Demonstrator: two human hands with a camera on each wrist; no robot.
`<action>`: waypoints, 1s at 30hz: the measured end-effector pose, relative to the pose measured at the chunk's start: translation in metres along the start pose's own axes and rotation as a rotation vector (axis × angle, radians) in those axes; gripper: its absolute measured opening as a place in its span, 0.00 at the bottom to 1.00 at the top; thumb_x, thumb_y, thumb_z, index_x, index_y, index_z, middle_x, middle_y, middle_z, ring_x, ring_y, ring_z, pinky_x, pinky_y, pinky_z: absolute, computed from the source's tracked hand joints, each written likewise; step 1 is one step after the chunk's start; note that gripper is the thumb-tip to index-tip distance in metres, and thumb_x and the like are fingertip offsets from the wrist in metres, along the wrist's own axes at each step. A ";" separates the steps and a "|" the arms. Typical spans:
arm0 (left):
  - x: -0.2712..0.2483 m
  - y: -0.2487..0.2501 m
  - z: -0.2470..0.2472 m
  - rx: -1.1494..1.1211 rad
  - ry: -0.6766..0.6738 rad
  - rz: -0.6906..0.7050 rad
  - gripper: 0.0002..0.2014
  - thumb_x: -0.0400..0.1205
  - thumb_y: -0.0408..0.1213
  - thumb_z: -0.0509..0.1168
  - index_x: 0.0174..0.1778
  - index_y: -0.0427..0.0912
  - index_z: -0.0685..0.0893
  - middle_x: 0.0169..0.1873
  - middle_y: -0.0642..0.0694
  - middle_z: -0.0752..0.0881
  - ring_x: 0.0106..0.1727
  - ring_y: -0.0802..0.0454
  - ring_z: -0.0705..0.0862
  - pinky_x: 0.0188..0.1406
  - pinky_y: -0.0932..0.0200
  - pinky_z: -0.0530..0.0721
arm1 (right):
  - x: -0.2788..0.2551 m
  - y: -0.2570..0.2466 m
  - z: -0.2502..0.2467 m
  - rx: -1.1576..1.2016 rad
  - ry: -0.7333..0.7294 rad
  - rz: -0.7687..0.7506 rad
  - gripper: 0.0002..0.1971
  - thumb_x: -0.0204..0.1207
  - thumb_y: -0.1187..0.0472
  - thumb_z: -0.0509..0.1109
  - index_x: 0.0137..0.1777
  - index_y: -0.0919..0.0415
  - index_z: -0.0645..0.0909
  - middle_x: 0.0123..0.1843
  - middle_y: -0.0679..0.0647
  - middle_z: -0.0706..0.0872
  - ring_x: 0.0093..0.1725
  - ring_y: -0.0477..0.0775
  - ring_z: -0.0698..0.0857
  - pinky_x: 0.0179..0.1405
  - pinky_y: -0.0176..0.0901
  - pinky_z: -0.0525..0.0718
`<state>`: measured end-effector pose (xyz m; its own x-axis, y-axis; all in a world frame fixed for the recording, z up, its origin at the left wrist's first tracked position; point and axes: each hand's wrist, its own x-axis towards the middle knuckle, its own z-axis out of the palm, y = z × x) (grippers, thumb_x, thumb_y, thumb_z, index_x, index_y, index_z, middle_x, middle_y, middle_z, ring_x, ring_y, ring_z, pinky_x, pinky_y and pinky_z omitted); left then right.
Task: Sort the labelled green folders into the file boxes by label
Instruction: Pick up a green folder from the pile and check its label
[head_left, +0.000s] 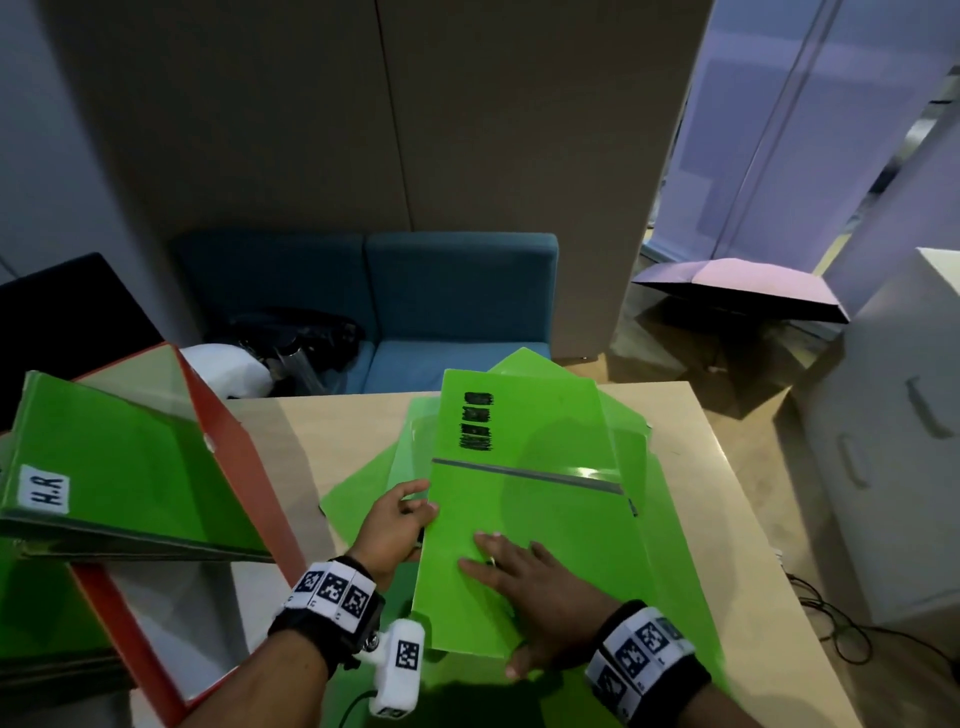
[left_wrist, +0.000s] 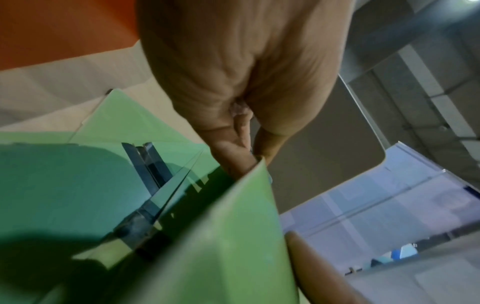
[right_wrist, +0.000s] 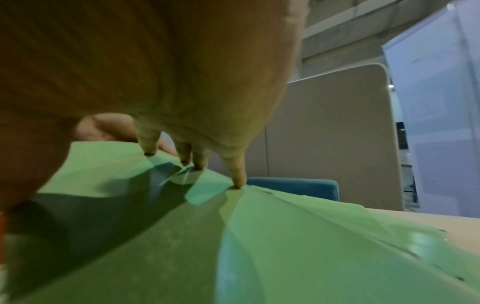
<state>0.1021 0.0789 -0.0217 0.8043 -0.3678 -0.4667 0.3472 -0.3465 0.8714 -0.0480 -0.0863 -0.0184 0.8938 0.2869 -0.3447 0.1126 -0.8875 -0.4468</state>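
A loose pile of green folders (head_left: 639, 467) lies on the wooden table. The top green folder (head_left: 524, 483) has black scribbled marks and a grey strip across it. My left hand (head_left: 397, 525) pinches its left edge, thumb on top, and in the left wrist view the folder edge (left_wrist: 262, 185) is lifted off the pile. My right hand (head_left: 524, 582) lies flat on the near part of that folder, its fingertips (right_wrist: 240, 181) pressing down. At the left stands a red file box (head_left: 228, 431), holding a green folder labelled "H.R" (head_left: 119, 467).
The table's right edge (head_left: 727, 467) lies just beyond the pile. A white drawer cabinet (head_left: 893, 441) stands at the right and a blue sofa (head_left: 457, 301) behind the table. An open umbrella (head_left: 737, 286) lies on the floor.
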 end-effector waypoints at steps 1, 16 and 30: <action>-0.002 -0.002 0.000 0.001 -0.011 -0.011 0.17 0.84 0.33 0.64 0.69 0.47 0.76 0.54 0.43 0.83 0.45 0.56 0.82 0.33 0.59 0.81 | 0.001 0.000 0.007 -0.046 0.001 0.007 0.59 0.65 0.46 0.79 0.81 0.37 0.34 0.84 0.46 0.31 0.80 0.51 0.31 0.73 0.63 0.30; -0.025 -0.004 -0.005 -0.112 -0.043 0.011 0.27 0.87 0.59 0.41 0.77 0.49 0.65 0.61 0.45 0.84 0.52 0.37 0.87 0.43 0.50 0.88 | 0.004 0.000 -0.036 0.259 0.563 0.066 0.16 0.83 0.58 0.64 0.70 0.50 0.79 0.57 0.49 0.89 0.51 0.46 0.87 0.53 0.34 0.82; -0.031 0.010 -0.003 -0.189 0.055 0.120 0.34 0.78 0.73 0.44 0.72 0.58 0.73 0.72 0.50 0.78 0.71 0.47 0.77 0.75 0.37 0.71 | -0.030 -0.033 -0.108 0.684 0.973 -0.157 0.12 0.78 0.60 0.64 0.58 0.46 0.81 0.51 0.28 0.87 0.50 0.35 0.86 0.46 0.25 0.81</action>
<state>0.0816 0.0895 0.0021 0.8688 -0.3469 -0.3534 0.3273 -0.1332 0.9355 -0.0319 -0.1044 0.0966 0.8774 -0.2801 0.3895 0.2589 -0.4072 -0.8759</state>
